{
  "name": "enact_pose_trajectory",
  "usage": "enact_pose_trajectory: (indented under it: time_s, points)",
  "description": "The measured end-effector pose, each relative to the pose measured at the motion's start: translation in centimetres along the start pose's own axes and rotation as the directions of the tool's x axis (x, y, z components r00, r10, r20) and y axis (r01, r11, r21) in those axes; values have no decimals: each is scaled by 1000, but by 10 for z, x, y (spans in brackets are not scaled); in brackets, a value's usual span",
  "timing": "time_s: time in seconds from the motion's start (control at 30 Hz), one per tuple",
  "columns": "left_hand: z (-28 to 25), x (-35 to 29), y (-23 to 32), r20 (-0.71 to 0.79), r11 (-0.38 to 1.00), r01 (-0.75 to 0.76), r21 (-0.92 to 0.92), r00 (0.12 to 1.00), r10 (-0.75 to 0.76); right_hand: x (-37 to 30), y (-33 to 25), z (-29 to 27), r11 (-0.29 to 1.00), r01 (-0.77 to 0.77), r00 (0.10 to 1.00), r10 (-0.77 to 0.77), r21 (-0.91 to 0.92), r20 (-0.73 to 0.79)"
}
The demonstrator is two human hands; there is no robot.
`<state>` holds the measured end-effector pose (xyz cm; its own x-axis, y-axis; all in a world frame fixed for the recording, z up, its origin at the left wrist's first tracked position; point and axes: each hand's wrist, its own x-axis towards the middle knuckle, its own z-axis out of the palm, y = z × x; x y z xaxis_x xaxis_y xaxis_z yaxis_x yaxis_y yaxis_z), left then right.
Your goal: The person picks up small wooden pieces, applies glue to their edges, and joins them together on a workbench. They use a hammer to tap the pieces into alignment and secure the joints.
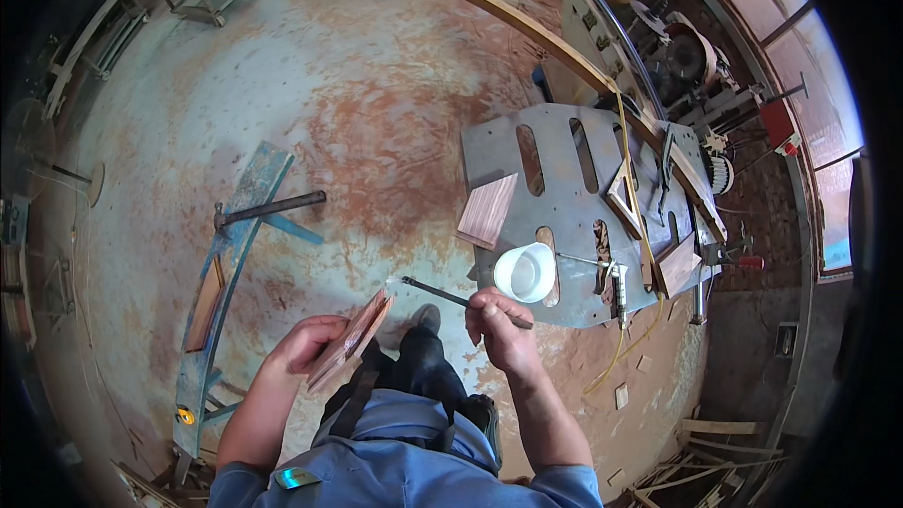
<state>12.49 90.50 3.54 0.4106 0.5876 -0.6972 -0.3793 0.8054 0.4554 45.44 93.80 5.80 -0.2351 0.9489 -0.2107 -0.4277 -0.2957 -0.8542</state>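
My left hand [312,342] is wrapped round a reddish-brown wooden piece [344,346] with a groove along its edge, tilted up in front of my body. In my right hand [504,327] a thin dark stick [440,293] is gripped near its back end. A whitish, translucent substance clings to the stick's tip, just beyond the wooden piece's upper end and apart from it. Beside my right hand, a white plastic tub [504,278] stands on the near left part of a grey metal table [487,136]. A slanted wooden board [487,211] lies behind the tub.
On the table are an air gun [619,293] with a yellow hose, a wooden triangle [623,199] and another wooden piece [677,266]. To the left, a narrow blue bench [254,183] bears a hammer [268,211] and a wooden piece [204,305]. Machinery [691,55] stands far right.
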Motion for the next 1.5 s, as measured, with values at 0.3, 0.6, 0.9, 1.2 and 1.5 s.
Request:
enact_pose_trajectory:
  time_s: [0.3,0.6,0.9,1.2,1.5]
  points:
    - [0,-1,2,18,998,-23,-56,1000,24,-22,-5,17,999,17,987,-10,-45,161]
    - [-12,1,-1,0,996,-13,-92,1000,13,-23,4,17,998,-50,992,44,47,115]
    - [-9,-6,3,16,996,-22,-87,1000,24,-15,9,13,996,15,999,-17,88,27]
    - [-19,6,-7,-36,990,-72,-121,997,68,-40,0,34,1000,-4,963,7,-9,269]
    - [1,-4,7,-134,993,-83,-89,988,71,-29,-7,26,998,57,987,-60,24,152]
